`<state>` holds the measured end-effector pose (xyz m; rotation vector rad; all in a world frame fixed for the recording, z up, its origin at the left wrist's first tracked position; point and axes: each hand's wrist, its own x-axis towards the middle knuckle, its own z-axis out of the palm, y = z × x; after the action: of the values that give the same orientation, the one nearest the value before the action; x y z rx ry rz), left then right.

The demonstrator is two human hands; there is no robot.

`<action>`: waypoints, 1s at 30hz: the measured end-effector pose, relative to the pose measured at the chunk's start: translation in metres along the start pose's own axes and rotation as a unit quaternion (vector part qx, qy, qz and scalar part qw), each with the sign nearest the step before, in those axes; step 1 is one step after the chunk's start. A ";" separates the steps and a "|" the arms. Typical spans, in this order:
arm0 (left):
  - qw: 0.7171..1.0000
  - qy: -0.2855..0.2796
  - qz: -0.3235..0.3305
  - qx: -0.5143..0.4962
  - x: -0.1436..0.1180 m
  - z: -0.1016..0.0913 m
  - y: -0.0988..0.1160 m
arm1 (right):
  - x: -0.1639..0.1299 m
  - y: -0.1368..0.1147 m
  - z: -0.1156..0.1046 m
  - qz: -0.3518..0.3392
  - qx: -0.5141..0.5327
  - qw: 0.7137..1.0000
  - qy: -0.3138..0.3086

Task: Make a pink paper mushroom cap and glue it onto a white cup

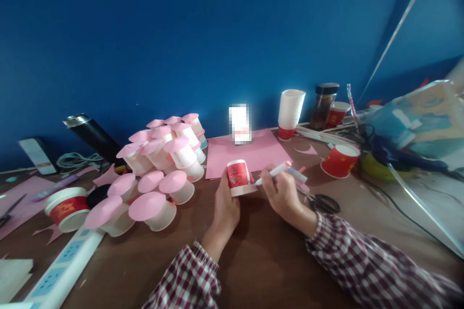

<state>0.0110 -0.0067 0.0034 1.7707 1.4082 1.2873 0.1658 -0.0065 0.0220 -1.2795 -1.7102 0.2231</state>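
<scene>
My left hand (225, 205) grips a small red and white paper cup (239, 177), held upside down on the brown table (261, 251). My right hand (282, 193) holds a white glue stick or marker (277, 172), its tip touching the cup's side. A sheet of pink paper (250, 152) lies just behind the cup. Black scissors (322, 201) lie right of my right hand.
A pile of white cups with pink paper tops (159, 169) lies at the left. A power strip (61, 270) runs along the near left edge. A stack of white cups (290, 111), a jar (324, 105), red cups (340, 160) and cables (398, 203) crowd the right.
</scene>
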 end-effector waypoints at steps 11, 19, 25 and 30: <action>1.000 0.000 -0.005 0.013 0.000 0.000 -0.004 | 0.002 -0.001 -0.001 0.000 0.003 1.000 -0.006; 1.000 0.000 -0.001 0.008 0.000 0.000 -0.002 | 0.001 0.000 0.000 0.009 0.019 1.000 -0.021; 0.999 0.026 -0.028 -0.004 0.002 0.000 -0.005 | 0.005 -0.002 0.000 0.069 0.059 0.995 0.050; 0.997 0.048 -0.047 -0.042 0.007 -0.004 -0.010 | 0.002 0.002 -0.001 0.096 0.121 0.987 0.051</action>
<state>0.0029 0.0026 -0.0003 1.5870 1.4511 1.3763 0.1678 -0.0042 0.0225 -1.2505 -1.4258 0.4560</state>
